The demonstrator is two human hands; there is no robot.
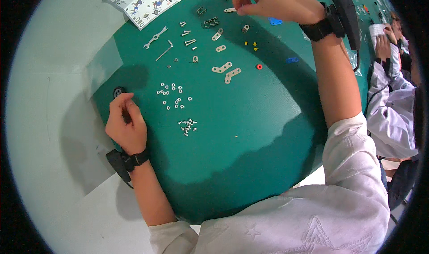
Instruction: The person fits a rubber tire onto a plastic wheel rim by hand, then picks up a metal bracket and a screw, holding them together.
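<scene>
At the far side of the green table, my right hand (259,4) has its fingers curled at the end of a small perforated metal strip (229,10). Its fingertips appear to pinch that strip. By the left table edge is my left hand (127,126), fingers bent inward; whatever they may hold is hidden. A small black wheel (118,91) sits just beyond its fingertips. Between the hands lie scattered nuts (177,102), a cluster of short screws (187,126), longer bolts (190,42) and two bent metal strips (222,68).
A flat wrench (155,38) and hex key (164,51) lie left of the bolts. Printed instruction sheets (154,6) cover the far left edge. Yellow pieces (255,44), a red ring (259,67) and a blue piece (292,60) lie rightward. Another person's sleeve (389,111) is at right.
</scene>
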